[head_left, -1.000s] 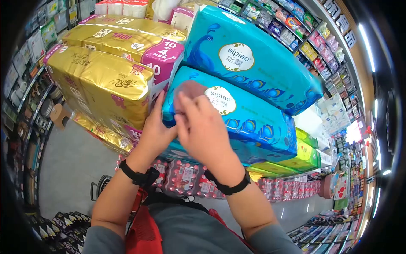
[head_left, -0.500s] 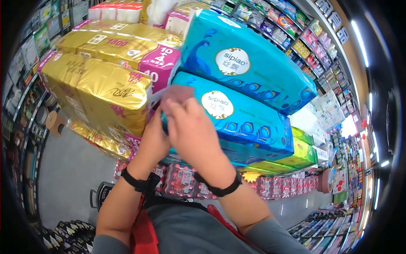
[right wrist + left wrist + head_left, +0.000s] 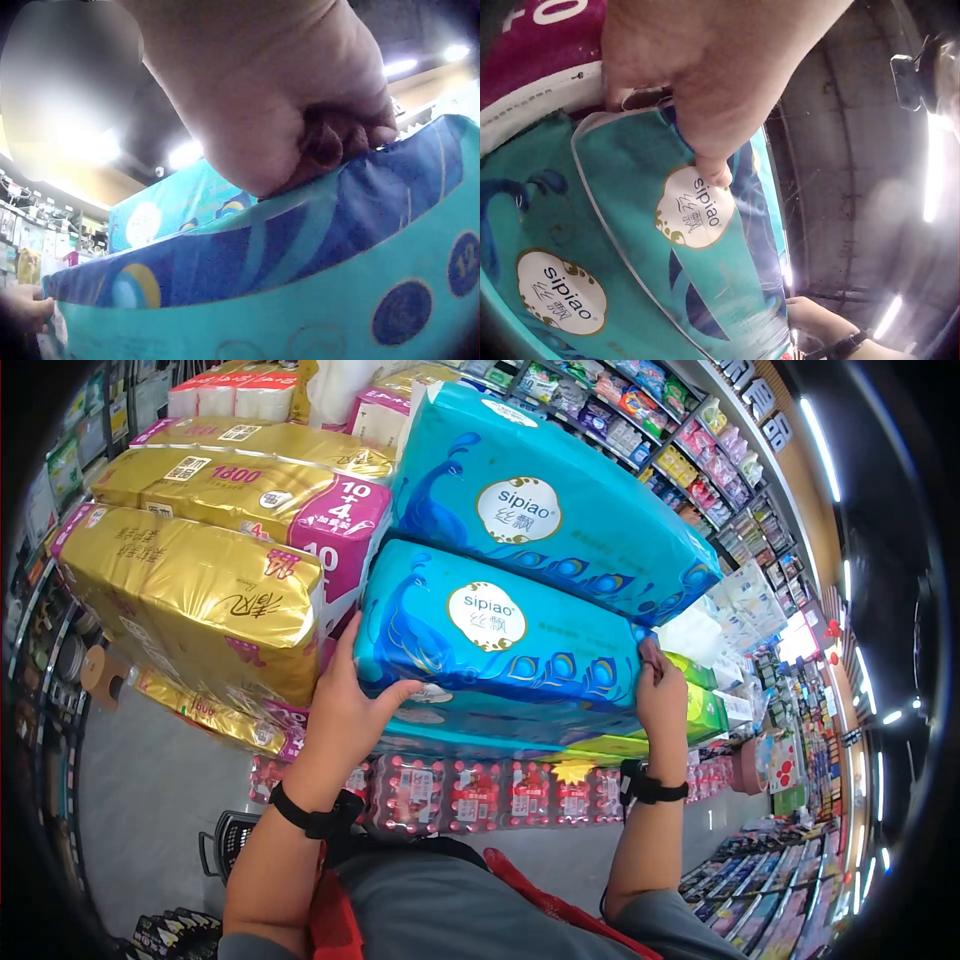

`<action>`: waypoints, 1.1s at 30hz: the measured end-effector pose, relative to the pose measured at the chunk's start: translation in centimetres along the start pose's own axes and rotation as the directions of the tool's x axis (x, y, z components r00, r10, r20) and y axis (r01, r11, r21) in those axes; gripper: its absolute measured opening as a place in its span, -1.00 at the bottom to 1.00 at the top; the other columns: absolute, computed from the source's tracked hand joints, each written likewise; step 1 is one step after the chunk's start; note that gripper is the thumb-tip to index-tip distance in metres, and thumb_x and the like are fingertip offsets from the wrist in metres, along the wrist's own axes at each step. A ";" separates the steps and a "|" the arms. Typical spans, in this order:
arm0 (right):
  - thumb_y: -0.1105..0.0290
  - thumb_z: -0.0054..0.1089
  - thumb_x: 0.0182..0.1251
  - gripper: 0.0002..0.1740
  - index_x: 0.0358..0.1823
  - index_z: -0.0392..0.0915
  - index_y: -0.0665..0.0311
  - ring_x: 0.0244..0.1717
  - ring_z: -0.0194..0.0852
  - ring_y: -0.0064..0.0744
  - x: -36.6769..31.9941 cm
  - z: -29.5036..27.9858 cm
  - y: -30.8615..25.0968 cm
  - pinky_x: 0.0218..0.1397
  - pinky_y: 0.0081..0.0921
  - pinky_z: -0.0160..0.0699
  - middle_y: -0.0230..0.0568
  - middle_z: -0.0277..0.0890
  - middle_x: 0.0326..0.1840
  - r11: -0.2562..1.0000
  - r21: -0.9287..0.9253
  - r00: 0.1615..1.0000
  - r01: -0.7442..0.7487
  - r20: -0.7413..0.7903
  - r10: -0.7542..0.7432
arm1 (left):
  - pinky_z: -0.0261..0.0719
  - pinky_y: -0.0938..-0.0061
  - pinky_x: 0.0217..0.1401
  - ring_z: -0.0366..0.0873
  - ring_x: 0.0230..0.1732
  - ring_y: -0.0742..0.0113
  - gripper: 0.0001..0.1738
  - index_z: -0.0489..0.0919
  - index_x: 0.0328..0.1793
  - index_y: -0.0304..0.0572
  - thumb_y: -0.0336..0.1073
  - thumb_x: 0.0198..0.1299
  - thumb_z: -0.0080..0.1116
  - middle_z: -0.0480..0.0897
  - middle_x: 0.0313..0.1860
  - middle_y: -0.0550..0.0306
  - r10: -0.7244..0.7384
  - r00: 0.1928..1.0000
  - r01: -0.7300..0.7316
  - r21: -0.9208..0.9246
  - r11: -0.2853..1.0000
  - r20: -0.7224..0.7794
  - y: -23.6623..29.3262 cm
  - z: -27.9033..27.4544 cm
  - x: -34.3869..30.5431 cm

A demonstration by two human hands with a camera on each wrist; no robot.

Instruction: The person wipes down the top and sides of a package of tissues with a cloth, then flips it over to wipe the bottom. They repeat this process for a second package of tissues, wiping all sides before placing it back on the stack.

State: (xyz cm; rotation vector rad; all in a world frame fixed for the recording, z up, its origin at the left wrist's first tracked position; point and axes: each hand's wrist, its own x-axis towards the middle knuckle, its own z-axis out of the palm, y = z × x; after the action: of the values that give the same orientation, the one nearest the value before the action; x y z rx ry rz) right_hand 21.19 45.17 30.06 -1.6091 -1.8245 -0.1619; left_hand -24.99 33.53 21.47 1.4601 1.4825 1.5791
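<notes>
Glossy film, matt cloth

The near blue pack (image 3: 570, 635) before you wears smooth, glossy plastic film, creased at its edges; the far blue pack (image 3: 600, 525) shines the same way. To your left, the near gold pack (image 3: 200, 575) has wrinkled, metallic-looking film with bright highlights. Nearer you, the bottle packs (image 3: 412, 797) gleam in clear, shiny plastic wrap. The brownish piece (image 3: 650, 651) in your right hand (image 3: 662, 698) looks soft and matt, like crumpled cloth. Your grey shirt (image 3: 430, 905) is matt cloth, and the floor (image 3: 150, 780) on the left looks smooth with a dull sheen.
</notes>
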 end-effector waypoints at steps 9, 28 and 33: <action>0.52 0.19 0.64 -0.59 0.38 0.77 0.50 0.56 0.67 0.40 0.9 7.0 -17.8 0.69 0.15 0.61 0.33 0.80 0.44 0.937 -0.013 0.936 0.348 0.063 -0.347 | 0.65 0.00 0.72 0.71 0.67 -0.27 0.31 0.23 0.97 -0.41 -0.07 0.31 0.86 0.67 0.68 -0.47 0.041 0.999 -0.040 0.031 0.999 -0.011 -0.9 0.0 0.0; 0.51 0.30 0.50 -0.66 0.24 0.78 0.29 0.24 0.75 0.39 1.5 9.3 -21.6 0.35 0.22 0.73 0.13 0.83 0.16 0.954 0.001 0.939 0.300 0.173 -0.296 | 0.65 -0.02 0.70 0.72 0.64 -0.31 0.23 0.28 0.91 -0.35 -0.08 0.32 0.84 0.72 0.59 -0.48 -0.034 0.999 0.031 0.104 0.994 0.027 0.4 -1.1 0.3; 0.58 0.31 0.36 -0.57 0.26 0.71 0.50 0.25 0.70 0.37 -0.5 12.7 -28.4 0.39 0.19 0.74 0.32 0.74 0.11 0.834 0.173 0.837 0.524 0.077 -0.542 | 0.65 0.04 0.71 0.72 0.66 -0.15 0.19 0.27 0.92 -0.30 -0.13 0.36 0.82 0.72 0.62 -0.41 -0.077 0.995 0.071 0.090 0.993 0.063 0.6 -0.9 0.5</action>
State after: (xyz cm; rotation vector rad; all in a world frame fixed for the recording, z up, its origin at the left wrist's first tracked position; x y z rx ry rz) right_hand -9.90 44.92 29.81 -0.9884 -2.2939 -0.1758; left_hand -25.77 33.48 22.31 1.4738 1.5671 1.4250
